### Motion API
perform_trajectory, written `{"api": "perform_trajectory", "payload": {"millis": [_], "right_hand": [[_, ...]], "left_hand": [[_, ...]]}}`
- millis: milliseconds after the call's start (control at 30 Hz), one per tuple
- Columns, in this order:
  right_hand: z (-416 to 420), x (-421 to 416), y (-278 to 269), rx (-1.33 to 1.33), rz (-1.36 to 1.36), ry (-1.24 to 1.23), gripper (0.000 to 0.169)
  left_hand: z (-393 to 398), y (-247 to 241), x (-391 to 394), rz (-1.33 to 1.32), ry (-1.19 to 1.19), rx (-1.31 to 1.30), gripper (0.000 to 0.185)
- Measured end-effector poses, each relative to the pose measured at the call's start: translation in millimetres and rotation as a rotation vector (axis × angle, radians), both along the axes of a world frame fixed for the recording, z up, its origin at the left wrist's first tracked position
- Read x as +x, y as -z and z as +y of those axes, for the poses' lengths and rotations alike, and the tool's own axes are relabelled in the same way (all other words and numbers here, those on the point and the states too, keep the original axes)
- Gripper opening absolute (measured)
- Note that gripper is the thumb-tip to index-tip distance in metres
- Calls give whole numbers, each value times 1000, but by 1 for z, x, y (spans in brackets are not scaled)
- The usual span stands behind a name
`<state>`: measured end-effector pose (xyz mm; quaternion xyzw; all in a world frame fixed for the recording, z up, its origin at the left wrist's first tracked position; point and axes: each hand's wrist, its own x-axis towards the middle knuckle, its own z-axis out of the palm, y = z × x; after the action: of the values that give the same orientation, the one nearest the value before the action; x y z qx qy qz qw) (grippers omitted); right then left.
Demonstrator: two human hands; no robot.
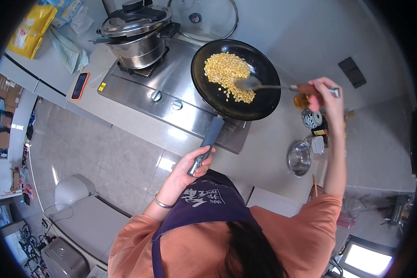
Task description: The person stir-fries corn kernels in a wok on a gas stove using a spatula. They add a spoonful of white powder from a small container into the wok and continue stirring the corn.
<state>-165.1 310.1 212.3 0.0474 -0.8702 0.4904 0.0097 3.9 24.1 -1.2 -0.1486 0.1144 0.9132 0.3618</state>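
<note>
My left hand grips the grey handle of a black frying pan, which sits over the right side of the gas stove. Yellow corn kernels are heaped in the upper left of the pan and trail down toward its lower right. My right hand is closed around the brown grip of a metal cooking spatula. The head of the spatula lies among the kernels and partly hides them. Beneath the pan, the burner cannot be seen.
A stainless-steel pot with a lid stands on the left burner. A glass lid leans on the wall behind. Right of the stove are a metal bowl, a patterned jar and bottles. An orange-edged phone lies at the counter's left.
</note>
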Motion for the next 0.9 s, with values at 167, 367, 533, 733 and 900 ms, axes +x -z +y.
{"api": "perform_trajectory", "payload": {"millis": [167,367,533,733,900], "right_hand": [[-5,22,-30,186,-125,-74,20],[-24,0,43,-47,16,-56,18],[-26,7,41,-92,76,-27,19],[-16,42,6,-35,-77,-48,24],[-33,31,60,-181,0,31,27]], "left_hand": [[1,-3,1,-40,-36,2,23],[3,-4,0,-32,-17,11,23],[2,-5,-1,-31,-12,10,23],[1,0,1,-19,-15,-3,20],[2,2,-1,1,-4,11,21]]}}
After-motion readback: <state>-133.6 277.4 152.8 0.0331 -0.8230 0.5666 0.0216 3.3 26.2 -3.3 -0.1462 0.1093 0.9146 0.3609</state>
